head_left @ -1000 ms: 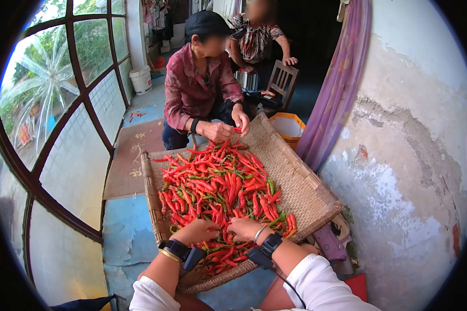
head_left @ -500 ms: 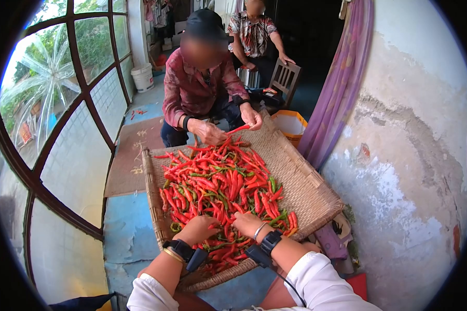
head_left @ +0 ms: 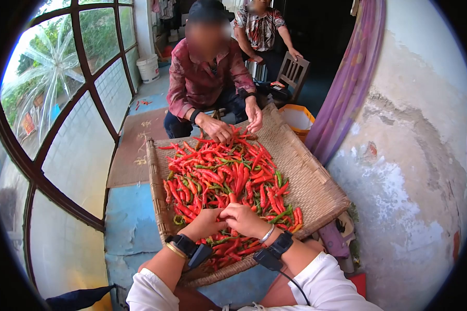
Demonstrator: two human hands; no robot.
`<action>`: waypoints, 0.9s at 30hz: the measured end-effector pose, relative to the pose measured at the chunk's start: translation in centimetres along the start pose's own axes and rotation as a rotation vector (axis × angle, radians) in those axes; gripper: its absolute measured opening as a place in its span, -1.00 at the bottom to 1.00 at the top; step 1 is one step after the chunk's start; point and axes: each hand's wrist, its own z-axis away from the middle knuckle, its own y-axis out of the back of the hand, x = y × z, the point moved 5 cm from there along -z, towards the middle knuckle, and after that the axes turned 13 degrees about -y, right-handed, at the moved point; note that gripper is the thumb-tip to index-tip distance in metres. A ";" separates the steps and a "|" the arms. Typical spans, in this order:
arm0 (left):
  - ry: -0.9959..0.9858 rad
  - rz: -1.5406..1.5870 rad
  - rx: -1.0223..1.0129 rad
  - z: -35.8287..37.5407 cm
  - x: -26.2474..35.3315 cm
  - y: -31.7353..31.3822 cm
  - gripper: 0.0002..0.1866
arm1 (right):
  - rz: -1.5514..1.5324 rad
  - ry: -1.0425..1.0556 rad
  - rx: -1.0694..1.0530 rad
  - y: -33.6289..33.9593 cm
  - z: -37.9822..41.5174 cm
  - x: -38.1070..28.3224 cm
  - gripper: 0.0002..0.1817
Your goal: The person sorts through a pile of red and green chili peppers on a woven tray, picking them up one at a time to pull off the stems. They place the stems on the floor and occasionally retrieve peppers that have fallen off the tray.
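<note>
My left hand (head_left: 206, 224) and my right hand (head_left: 245, 222) meet fingertip to fingertip over a heap of chili peppers (head_left: 213, 173). Both are closed in a pinch around a red chili pepper (head_left: 232, 198), whose end pokes out just above the joined fingers; the rest of it is hidden. Mostly red with some green among them, the peppers cover much of a shallow woven tray (head_left: 316, 194). More of them lie beneath and in front of my wrists.
Across the tray, a person (head_left: 207, 78) has both hands at the heap's far edge. Behind, another person (head_left: 259, 31) rests a hand on a wooden chair (head_left: 294, 75). A yellow-rimmed bucket (head_left: 296, 119) stands beside the tray, near a purple curtain (head_left: 347, 78). Windows line the left.
My hands have come together and lifted slightly from the heap, where they were apart. The person opposite has lowered a red pepper to the pile, and their hands are lower.
</note>
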 end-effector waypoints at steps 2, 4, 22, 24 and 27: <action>0.118 0.114 -0.005 0.2 -0.8 -0.1 -0.78 | -0.082 -0.051 0.028 0.6 -0.2 0.1 -0.84; 0.279 0.267 0.002 0.5 -1.4 -0.4 -0.80 | -0.087 -0.077 0.031 1.1 -0.3 0.0 -0.84; 0.322 0.356 0.140 1.0 -0.8 5.7 -0.74 | -0.093 -0.496 -0.147 5.0 0.0 4.0 -0.80; 0.332 0.421 0.215 0.9 -0.2 7.0 -0.73 | -0.101 -0.487 -0.116 5.3 0.0 4.0 -0.80; 0.265 0.452 0.353 0.4 -1.2 8.3 -0.74 | -0.061 -0.445 -0.072 5.2 -0.1 4.3 -0.80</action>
